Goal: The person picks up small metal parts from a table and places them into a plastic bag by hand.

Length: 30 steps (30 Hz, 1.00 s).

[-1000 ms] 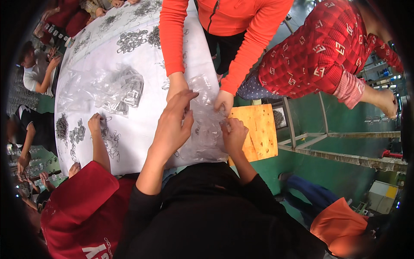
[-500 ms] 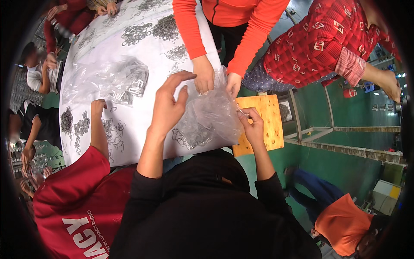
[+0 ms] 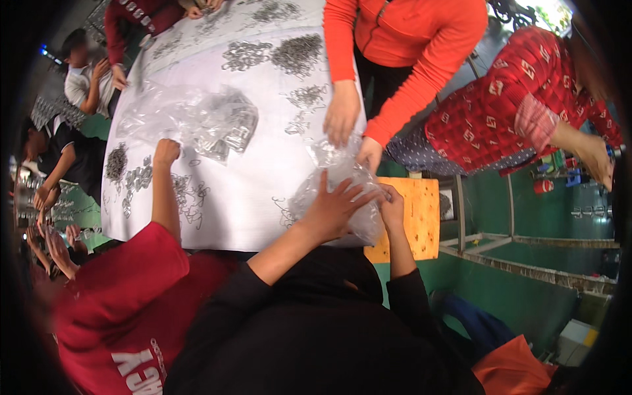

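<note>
A clear plastic bag (image 3: 303,197) lies at the near right corner of the white-covered table (image 3: 230,232). My left hand (image 3: 334,209) rests across it with fingers spread. At the bag's right edge, my right hand (image 3: 393,205) pinches the plastic; its fingertips are partly hidden. Across the corner, a co-worker in an orange-red jacket has one hand (image 3: 370,155) at the bag's far end and the other hand (image 3: 342,117) just above it. What the bag holds is hard to make out. Thin bent metal pieces (image 3: 283,209) lie beside its left side.
A larger clear bag of metal pieces (image 3: 230,125) lies mid-table. Piles of wire pieces (image 3: 296,54) sit farther back. A wooden board (image 3: 421,220) stands beside the table, near a metal frame (image 3: 461,210). A person in dark red (image 3: 125,276) sits close on my left.
My left hand has come down from above the bag and now lies across it. The bag is more bunched up. The co-worker's hand on the left has lifted slightly. My view has shifted.
</note>
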{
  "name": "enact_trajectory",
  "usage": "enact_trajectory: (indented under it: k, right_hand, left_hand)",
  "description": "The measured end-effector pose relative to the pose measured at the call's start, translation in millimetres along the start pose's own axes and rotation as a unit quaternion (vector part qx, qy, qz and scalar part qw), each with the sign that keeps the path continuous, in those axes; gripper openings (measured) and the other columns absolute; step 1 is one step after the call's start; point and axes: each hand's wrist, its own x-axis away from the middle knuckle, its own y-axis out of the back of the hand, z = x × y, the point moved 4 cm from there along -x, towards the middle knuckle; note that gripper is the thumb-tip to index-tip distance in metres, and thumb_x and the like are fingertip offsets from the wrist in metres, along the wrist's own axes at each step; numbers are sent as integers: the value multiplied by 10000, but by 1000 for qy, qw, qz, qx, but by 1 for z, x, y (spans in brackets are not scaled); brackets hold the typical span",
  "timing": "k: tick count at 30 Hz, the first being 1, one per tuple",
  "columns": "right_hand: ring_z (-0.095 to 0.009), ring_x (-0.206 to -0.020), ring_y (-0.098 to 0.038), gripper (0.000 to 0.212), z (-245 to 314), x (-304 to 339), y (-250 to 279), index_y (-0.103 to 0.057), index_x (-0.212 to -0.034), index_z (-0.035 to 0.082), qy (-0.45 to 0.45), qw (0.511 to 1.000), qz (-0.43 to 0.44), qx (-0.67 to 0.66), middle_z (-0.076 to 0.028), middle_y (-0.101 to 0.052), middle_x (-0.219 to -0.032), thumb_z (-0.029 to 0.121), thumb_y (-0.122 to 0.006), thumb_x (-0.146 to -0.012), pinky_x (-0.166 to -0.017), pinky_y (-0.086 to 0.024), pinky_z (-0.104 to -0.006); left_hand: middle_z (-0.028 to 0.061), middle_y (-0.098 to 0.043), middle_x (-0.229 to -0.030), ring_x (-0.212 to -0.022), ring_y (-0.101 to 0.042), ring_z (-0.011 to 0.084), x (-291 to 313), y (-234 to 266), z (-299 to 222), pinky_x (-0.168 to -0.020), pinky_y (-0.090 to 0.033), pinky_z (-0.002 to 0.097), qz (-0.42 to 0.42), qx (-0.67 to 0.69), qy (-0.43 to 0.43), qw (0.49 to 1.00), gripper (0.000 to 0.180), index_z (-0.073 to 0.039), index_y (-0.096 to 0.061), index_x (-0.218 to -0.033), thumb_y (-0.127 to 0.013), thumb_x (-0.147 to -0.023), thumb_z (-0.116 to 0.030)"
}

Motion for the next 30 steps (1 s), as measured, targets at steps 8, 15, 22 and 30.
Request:
enact_trajectory:
  k: [8, 15, 22, 30]
  right_hand:
    - [-52, -685, -470, 174, -5, -22, 8, -593, -954, 11, -73, 973, 3, -217, 12, -580, -784, 145, -515, -874, -637, -398, -196]
    - [-95, -814, -534, 360, 58, -8, -13, -501, -1118, 3, 54, 996, 44, 57, -40, -590, -925, 174, -587, -813, -718, -429, -224]
    - [-159, -962, -533, 461, 26, -13, -32, -470, -1177, 17, -143, 970, 118, -157, -102, -573, -1025, 77, -615, -743, -868, -404, -282]
    - [-146, -881, -563, 394, 43, -10, 11, -517, -1121, 41, -199, 947, 127, -218, -75, -593, -994, 17, -629, -745, -768, -441, -241]
  left_hand:
    - [-28, -536, -1089, -1102, -437, 195, 25, -8, 43, -997, -210, 561, 30, 86, 25, 995, 393, -208, -645, -934, -583, -613, 12]
    - [-27, -560, -1097, -1048, -491, 194, 46, -14, 49, -1006, -265, 481, -120, 143, 28, 982, 477, -223, -660, -956, -524, -607, 72]
    - [-29, -571, -1084, -955, -525, 161, 57, -20, 56, -974, -316, 445, -113, 135, 71, 982, 486, -222, -646, -992, -511, -632, 77]
    - [58, -525, -1162, -1112, -465, 238, 53, 10, 45, -1004, -262, 462, -3, 222, 105, 969, 430, -163, -569, -1114, -596, -706, -30]
